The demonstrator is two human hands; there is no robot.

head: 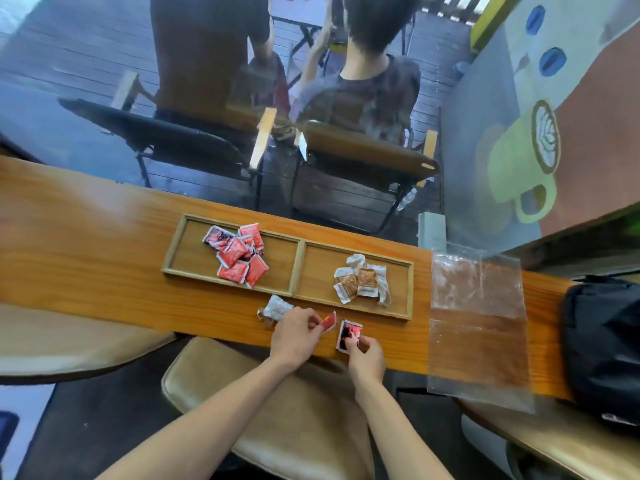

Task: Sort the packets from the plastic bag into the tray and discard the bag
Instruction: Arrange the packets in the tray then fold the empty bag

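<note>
Packets, small and square, lie sorted in the wooden tray (299, 261), red (239, 254) left, brown-and-white (362, 282) right, while the left hand (294, 336) pinches a red one (328, 322) and the right hand (367, 355) another (348, 336) by the counter edge.

A long wooden table (86, 258) holds a tray (300, 263) in the middle. A clear bag (479, 327) lies at 3 o'clock, a black bag (604, 344) past it. Loose packets (277, 308) sit at 6 o'clock.
</note>
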